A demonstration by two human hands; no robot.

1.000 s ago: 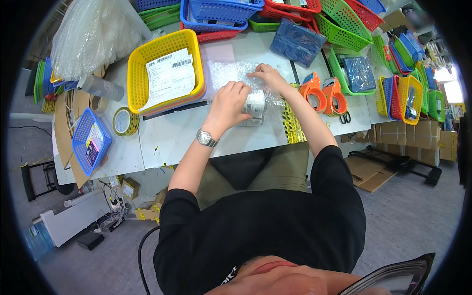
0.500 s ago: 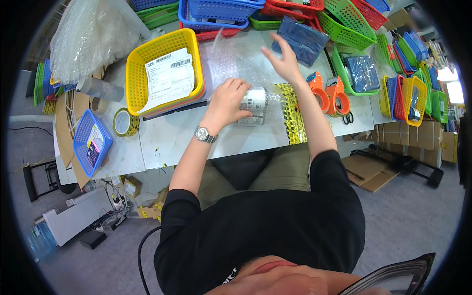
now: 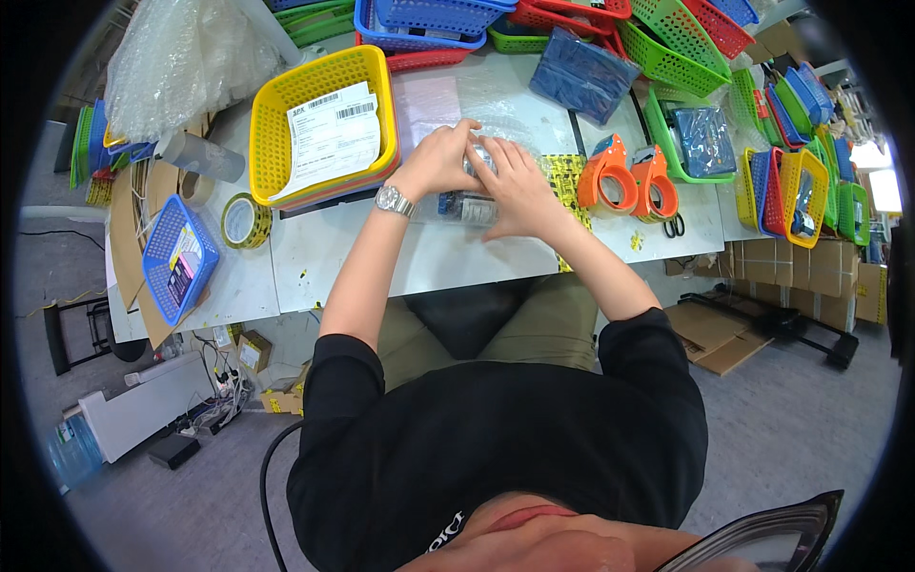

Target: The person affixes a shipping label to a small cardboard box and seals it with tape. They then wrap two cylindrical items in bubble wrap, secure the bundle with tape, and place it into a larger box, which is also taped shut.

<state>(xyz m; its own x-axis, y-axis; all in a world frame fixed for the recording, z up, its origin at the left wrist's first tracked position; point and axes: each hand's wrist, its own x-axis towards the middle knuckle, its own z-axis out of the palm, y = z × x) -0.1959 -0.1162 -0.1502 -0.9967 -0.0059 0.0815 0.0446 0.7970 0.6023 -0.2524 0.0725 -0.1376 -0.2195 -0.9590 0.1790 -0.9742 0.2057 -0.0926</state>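
Two bare hands meet over a bundle in clear wrap on the white table.
The left hand (image 3: 437,167) and right hand (image 3: 522,194) curve together, fingers meeting, over the clear-wrapped bundle (image 3: 465,207), near the middle of the table (image 3: 343,262); how firmly either grips cannot be told. Just right lie yellow-and-black strips (image 3: 569,181), then two orange tape dispensers (image 3: 631,181) and scissors (image 3: 674,227). Left stands a yellow basket (image 3: 270,133) bearing printed sheets (image 3: 334,143), with a tape roll (image 3: 246,221) nearer. On the far right lies a dark blue package (image 3: 583,76).
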